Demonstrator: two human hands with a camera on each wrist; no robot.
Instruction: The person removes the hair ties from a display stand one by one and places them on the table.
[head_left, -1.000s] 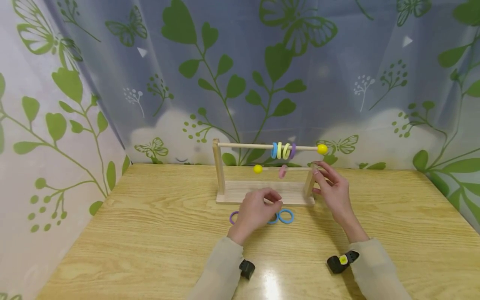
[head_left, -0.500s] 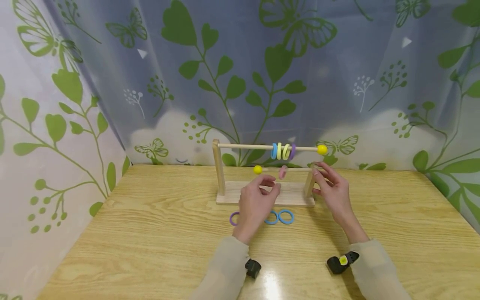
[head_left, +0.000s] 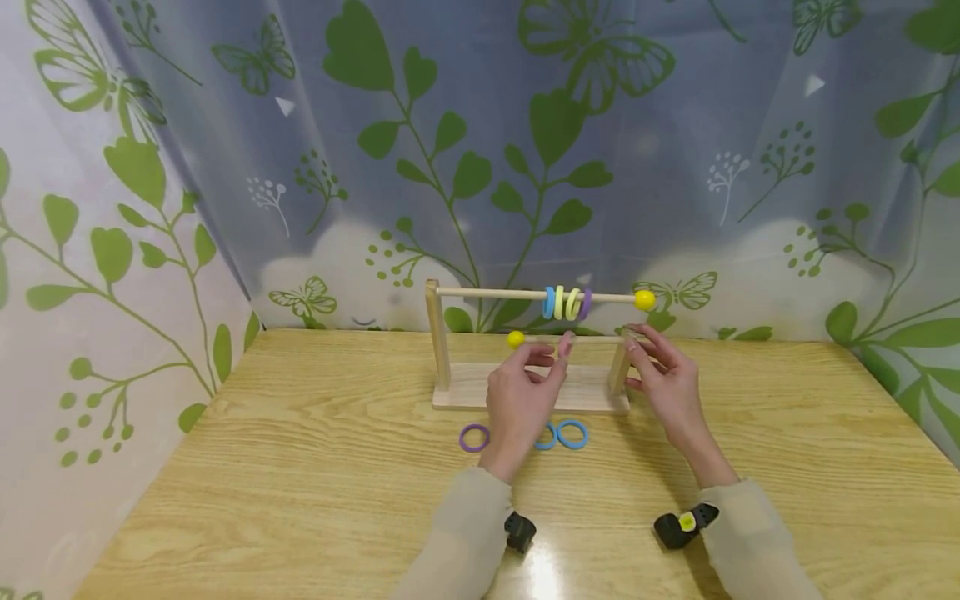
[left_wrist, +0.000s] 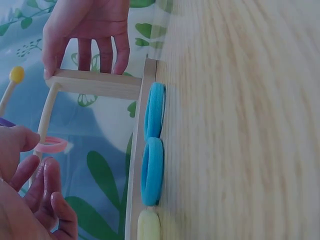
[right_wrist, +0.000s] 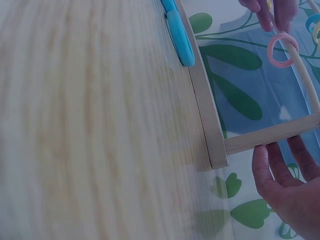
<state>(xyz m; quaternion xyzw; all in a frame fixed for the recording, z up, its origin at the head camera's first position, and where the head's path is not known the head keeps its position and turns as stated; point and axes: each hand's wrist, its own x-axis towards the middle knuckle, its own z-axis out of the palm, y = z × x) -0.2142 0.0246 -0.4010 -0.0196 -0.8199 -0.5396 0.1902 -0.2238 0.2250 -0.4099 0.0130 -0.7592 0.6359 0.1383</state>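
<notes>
A wooden stand (head_left: 532, 397) carries two rods. On the lower rod (head_left: 596, 339), ending in a yellow ball (head_left: 515, 339), hangs a pink ring (right_wrist: 281, 51). My left hand (head_left: 521, 392) is at that ring, thumb and fingers bent; in the right wrist view its fingertips lie right beside the ring along the rod. My right hand (head_left: 663, 383) holds the short right post (right_wrist: 272, 134), thumb near its top and fingers against its outer side. Blue, pale yellow and purple rings (head_left: 585, 303) hang on the upper rod (head_left: 487, 292).
In front of the base lie a purple ring (head_left: 474, 437), two blue rings (head_left: 573, 433) and a pale yellow ring (left_wrist: 148, 225), which my left hand hides in the head view. A patterned curtain (head_left: 480, 167) hangs behind the wooden table (head_left: 300, 500).
My left hand has risen from near the loose rings on the table to the pink ring on the lower rod. My right hand stays on the post.
</notes>
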